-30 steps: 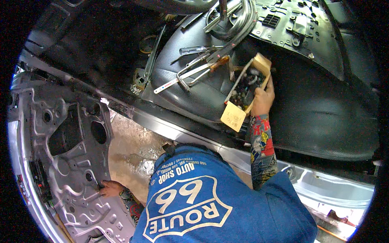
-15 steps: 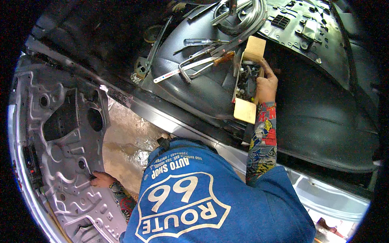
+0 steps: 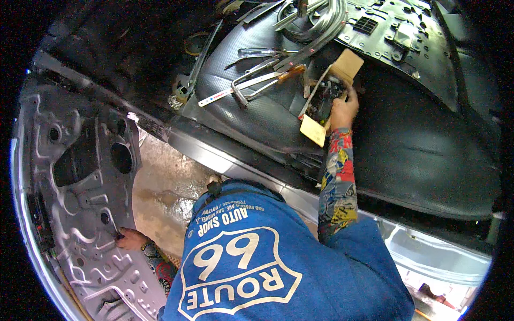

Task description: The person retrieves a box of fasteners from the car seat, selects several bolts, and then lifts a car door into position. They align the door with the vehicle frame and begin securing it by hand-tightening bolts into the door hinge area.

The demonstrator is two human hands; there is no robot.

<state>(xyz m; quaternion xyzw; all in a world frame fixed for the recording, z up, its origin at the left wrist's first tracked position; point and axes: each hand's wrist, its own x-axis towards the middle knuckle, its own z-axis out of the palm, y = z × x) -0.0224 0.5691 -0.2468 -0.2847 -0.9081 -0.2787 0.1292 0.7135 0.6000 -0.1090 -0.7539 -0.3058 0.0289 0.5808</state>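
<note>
My right hand [image 3: 344, 111] grips the right side of an open cardboard box [image 3: 313, 130] on the black car seat [image 3: 412, 155]. Its end flaps are folded out. Inside lie small dark parts [image 3: 321, 101] that I cannot tell apart, partly covered by my fingers. To the left, my left hand [image 3: 132, 239] rests at the bare grey inner door panel [image 3: 115, 267], below a round hole. Its fingertips are bent together around a small dark spot; what they pinch, if anything, I cannot make out. Both forearms wear patterned sleeves.
Left of the box on the seat lie a hacksaw [image 3: 238, 89], a screwdriver [image 3: 265, 53] and an orange-handled tool [image 3: 292, 74]. Coiled trim strips [image 3: 326, 27] and a large dark trim panel [image 3: 385, 40] are farther back. The metal sill [image 3: 225, 165] runs between seat and concrete floor [image 3: 160, 182].
The box has turned clockwise, its far end swinging right and its near end left. My right hand shifted slightly left with it. My left hand stays at the door panel.
</note>
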